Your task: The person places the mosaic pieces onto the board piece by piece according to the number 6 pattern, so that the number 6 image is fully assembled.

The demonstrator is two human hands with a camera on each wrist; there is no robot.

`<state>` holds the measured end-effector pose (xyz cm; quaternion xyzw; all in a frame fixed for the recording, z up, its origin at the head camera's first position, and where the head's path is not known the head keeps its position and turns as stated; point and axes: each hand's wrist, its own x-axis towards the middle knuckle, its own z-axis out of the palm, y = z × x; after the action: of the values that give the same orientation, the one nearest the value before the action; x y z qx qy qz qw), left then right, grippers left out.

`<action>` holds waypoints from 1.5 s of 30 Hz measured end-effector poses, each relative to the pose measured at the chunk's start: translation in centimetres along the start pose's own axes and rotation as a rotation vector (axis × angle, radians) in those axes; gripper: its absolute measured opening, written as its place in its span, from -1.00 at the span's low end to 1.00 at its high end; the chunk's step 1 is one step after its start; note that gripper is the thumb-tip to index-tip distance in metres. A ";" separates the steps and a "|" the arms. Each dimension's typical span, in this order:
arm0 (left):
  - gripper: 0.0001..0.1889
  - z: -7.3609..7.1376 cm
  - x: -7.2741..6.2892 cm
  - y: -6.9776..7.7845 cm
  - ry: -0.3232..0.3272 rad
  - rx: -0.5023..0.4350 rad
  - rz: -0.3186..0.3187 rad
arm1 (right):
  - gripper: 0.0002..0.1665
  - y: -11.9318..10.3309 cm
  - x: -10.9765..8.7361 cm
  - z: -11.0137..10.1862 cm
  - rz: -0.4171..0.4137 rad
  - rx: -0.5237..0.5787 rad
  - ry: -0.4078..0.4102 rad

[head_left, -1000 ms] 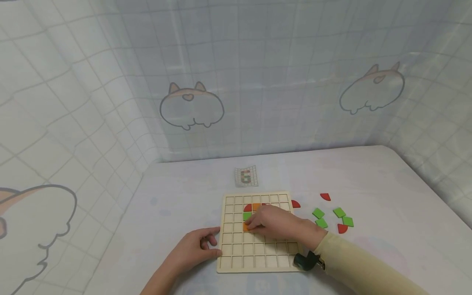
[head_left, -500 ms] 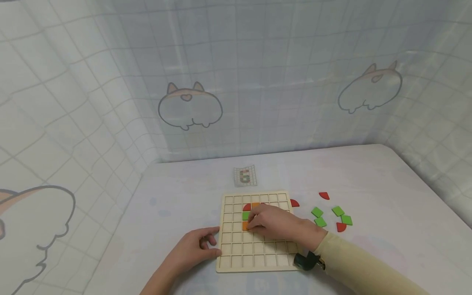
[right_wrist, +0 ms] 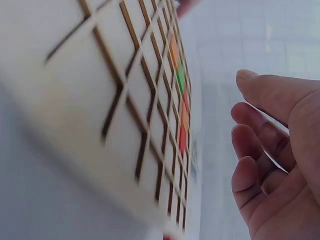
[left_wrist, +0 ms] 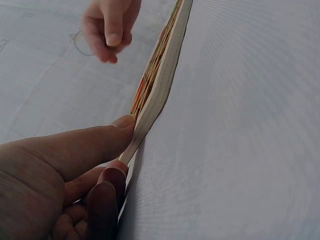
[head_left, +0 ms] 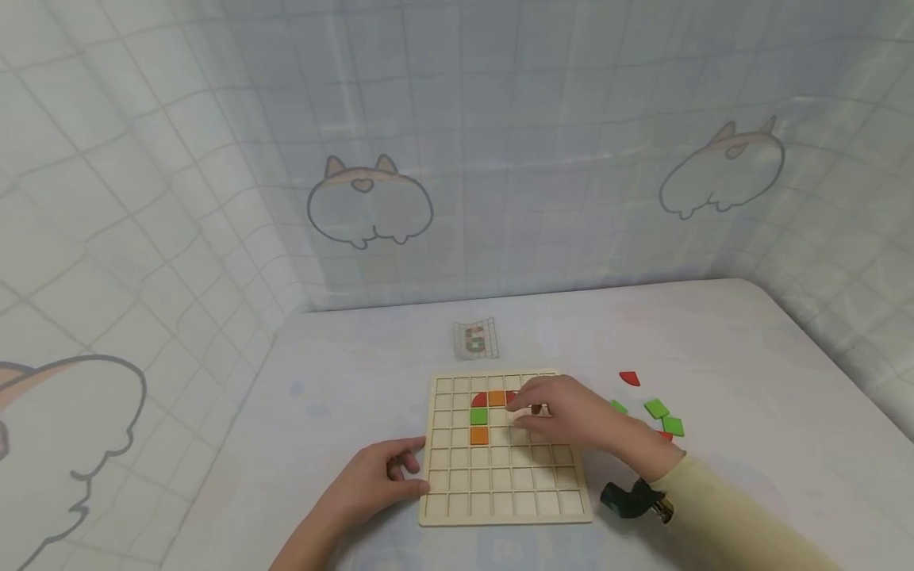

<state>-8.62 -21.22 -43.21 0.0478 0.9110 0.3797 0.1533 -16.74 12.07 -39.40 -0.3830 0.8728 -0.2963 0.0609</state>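
Thumb [left_wrist: 87,147] of the half-spread left hand [head_left: 374,485] touches the board [head_left: 480,503] on the bench [head_left: 350,365] — a knock could jog its seated tiles [head_left: 479,435]. Above, the right hand [head_left: 567,408] hangs parted, seemingly empty — its wrist, dipping, could scatter loose green tiles [head_left: 656,408].

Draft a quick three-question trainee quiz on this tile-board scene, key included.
1. True or false: the left hand touches the edge of the wooden grid board.
2. In the head view, what sits directly between the red quarter-circle and the orange square in the board's leftmost filled column?
A) a second orange square
B) a green square
C) another red quarter-circle
3. Fill in: from the person's side, the printed pattern card lies beyond the board's ____ edge.

Key: 1. True. 2. B. 3. far.
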 end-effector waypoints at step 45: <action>-0.25 0.1 0.1 0.4 -0.007 0.002 -0.032 | -0.60 9.6 -12.4 -4.3 0.502 -0.150 0.251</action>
<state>-8.75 -20.83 -43.00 0.0349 0.9115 0.3761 0.1626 -15.57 27.95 -42.86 -0.1187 0.9605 -0.2518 -0.0045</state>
